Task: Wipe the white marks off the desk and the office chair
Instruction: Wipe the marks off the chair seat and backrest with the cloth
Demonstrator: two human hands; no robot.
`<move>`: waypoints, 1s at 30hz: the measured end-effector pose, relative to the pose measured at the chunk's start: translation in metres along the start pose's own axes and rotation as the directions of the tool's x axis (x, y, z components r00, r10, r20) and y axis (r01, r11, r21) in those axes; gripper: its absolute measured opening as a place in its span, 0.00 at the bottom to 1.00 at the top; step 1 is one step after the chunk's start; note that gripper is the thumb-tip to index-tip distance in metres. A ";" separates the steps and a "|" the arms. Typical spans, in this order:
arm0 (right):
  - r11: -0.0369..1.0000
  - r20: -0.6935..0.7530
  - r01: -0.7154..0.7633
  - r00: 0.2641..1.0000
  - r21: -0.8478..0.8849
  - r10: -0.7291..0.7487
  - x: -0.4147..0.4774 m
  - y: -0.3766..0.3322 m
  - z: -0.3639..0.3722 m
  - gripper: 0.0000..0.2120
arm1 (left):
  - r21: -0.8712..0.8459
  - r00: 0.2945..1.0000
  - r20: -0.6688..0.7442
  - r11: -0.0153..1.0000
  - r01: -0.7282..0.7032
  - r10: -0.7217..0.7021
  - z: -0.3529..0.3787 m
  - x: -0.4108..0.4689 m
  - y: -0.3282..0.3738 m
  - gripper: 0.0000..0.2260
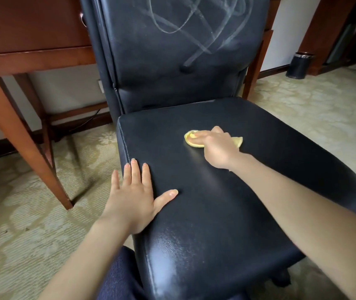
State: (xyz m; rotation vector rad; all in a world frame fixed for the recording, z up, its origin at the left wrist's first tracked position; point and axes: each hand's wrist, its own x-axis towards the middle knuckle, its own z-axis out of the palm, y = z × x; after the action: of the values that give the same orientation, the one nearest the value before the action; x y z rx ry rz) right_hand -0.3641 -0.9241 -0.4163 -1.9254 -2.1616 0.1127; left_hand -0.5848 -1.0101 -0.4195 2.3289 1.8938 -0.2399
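Note:
A black leather office chair (226,213) fills the middle of the head view. White scribbled marks (196,22) cover its backrest. The seat looks dark and glossy with no marks that I can make out. My right hand (215,146) presses a small yellow cloth (191,140) flat onto the middle of the seat, fingers stretched over it. My left hand (135,191) lies flat with spread fingers on the seat's left front edge. The brown wooden desk (32,57) stands behind and left of the chair; its top is out of view.
A desk leg (32,152) slants down to the patterned carpet (21,213) at the left. A dark round waste bin (300,64) stands by the far right wall. My knee in blue fabric (118,278) shows at the bottom.

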 end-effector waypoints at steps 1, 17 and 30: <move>0.997 0.002 0.072 0.997 -0.013 -0.072 -0.008 -0.010 0.001 0.32 | 0.035 1.000 0.004 0.999 -0.005 0.005 -0.003 0.003 -0.005 0.51; 0.742 0.121 0.664 0.747 -0.090 -0.654 -0.189 0.014 -0.022 0.31 | 0.031 0.993 -0.090 0.996 0.079 -0.076 -0.001 -0.022 0.059 0.43; 0.997 0.036 -0.015 0.999 -0.082 0.018 -0.107 0.127 -0.049 0.35 | 0.109 0.962 -0.267 0.990 0.085 -0.054 0.021 -0.031 0.070 0.51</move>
State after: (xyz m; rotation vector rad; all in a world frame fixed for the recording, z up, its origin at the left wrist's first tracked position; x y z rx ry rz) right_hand -0.2192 -1.0188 -0.4101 -2.0005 -2.2068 0.0639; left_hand -0.5235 -1.0578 -0.4334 2.4814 2.1402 -0.0521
